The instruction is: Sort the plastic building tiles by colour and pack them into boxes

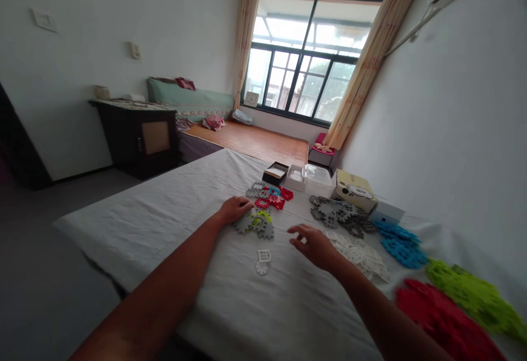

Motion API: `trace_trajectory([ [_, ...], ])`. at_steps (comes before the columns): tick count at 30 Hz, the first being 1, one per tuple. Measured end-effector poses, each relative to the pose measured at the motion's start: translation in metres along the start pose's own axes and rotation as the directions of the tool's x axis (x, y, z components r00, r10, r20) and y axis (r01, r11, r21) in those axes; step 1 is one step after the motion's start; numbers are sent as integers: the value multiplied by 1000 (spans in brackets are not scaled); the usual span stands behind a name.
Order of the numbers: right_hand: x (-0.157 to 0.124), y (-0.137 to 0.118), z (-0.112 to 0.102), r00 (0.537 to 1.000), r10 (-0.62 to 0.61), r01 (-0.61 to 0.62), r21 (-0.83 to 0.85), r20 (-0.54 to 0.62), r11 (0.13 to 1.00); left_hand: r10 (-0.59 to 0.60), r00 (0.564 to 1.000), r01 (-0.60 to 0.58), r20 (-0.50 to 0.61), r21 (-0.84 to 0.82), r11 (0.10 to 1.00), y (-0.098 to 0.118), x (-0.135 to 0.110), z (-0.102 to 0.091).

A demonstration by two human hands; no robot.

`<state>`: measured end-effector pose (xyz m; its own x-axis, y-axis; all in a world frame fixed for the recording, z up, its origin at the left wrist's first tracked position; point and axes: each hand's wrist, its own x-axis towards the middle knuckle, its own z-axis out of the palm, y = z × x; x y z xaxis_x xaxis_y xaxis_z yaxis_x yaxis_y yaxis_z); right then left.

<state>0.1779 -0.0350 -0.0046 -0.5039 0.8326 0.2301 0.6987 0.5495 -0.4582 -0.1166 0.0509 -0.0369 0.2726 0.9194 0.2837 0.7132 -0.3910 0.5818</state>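
Note:
My left hand rests on the cloth with its fingers curled together; what they hold, if anything, is hidden. Right beside it lies a small group of toothed plastic building pieces, grey with lime green among them. Just beyond are red pieces with a bit of blue, and some light grey ones. My right hand hovers with fingers apart and nothing in them, left of a pile of white pieces. Between my forearms lie a white window-like piece and a round white piece.
Along the right are piles of dark grey, blue, lime and red pieces. Behind stand a black open box, a clear plastic container and a yellow box. Grey cloth covers the table.

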Motion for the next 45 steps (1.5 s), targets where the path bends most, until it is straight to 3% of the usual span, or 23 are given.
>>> trace_trajectory([
  [5,49,-26,35,995,-80,77,-49,-54,996,-18,1000,18,-5,-4,1000,2,-1,1],
  [10,51,-29,49,984,-151,142,-95,-98,985,-40,999,40,-1,-1,999,6,0,0],
  [16,40,-12,35,963,-132,116,-81,-237,990,-46,999,46,14,-11,999,8,1,-2],
  [18,43,2,26,956,-66,70,3,-286,998,-43,999,43,20,-11,999,7,1,-3],
  [20,47,22,17,945,87,-42,150,-314,988,-30,999,30,25,-18,999,5,2,-2],
  [22,48,47,6,905,271,-177,289,-329,941,-16,1000,17,22,-26,1000,2,2,-2],
  [25,43,83,-12,801,465,-301,419,-377,857,-15,1000,16,20,-32,999,1,3,-1],
  [28,35,109,-27,700,562,-340,486,-441,805,-30,999,31,30,-30,999,1,3,-1],
  [31,33,112,-35,617,602,-363,496,-507,789,-38,999,38,33,-29,999,2,3,-1],
  [32,34,105,-35,614,580,-361,464,-534,809,-34,999,35,32,-29,999,2,3,-1],
  [33,36,95,-33,643,536,-347,416,-547,840,-27,999,28,30,-30,999,1,3,-1],
  [35,40,66,-27,800,380,-261,301,-465,917,-6,1000,6,29,-30,1000,1,4,-1],
  [37,41,28,-16,970,138,-86,247,-201,965,9,999,-8,34,-29,1000,1,3,-1],
  [38,41,10,-10,999,5,6,259,-42,966,11,999,-10,37,-27,1000,1,3,-1],
  [39,39,-7,-5,989,-114,84,277,93,957,10,999,-9,39,-27,1000,2,3,-1],
  [41,34,-33,5,931,-266,194,280,250,940,11,999,-10,35,-34,999,3,2,-2],
  [45,25,-52,14,869,-356,325,145,344,934,-5,1000,6,23,-47,999,5,2,-3],
])
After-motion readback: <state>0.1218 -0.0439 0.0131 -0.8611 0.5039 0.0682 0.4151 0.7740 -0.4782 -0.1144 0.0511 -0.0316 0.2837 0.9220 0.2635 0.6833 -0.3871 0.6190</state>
